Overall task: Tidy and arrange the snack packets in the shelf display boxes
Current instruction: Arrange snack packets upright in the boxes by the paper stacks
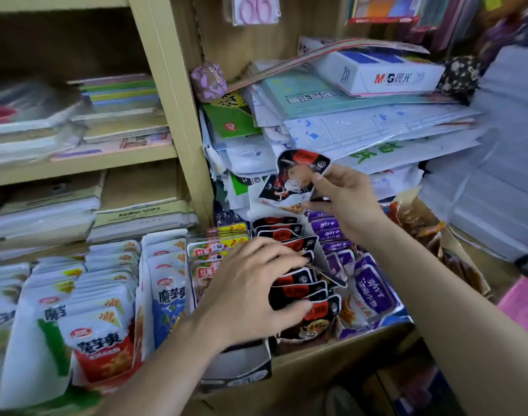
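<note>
At the lower centre of the frame the left hand (250, 292) lies over the row of black-and-red foil snack packets (301, 291) standing in the brown cardboard display box (331, 349). Its fingers curl over the packet tops and its thumb presses the front one. It grips the bunch, seemingly to hold it together and open a gap behind.

At lower left, white plastic snack packets (100, 334) stand in files. Just right of the black row, purple foil packets (373, 289) lean unevenly.

Further back, at centre, the right hand (346, 199) pinches one loose black-and-red packet (292, 175) by its right edge. It holds the packet above the far end of the row, probably ready to slot in. Behind it rise stacks of white paper sheets (361, 127).
</note>
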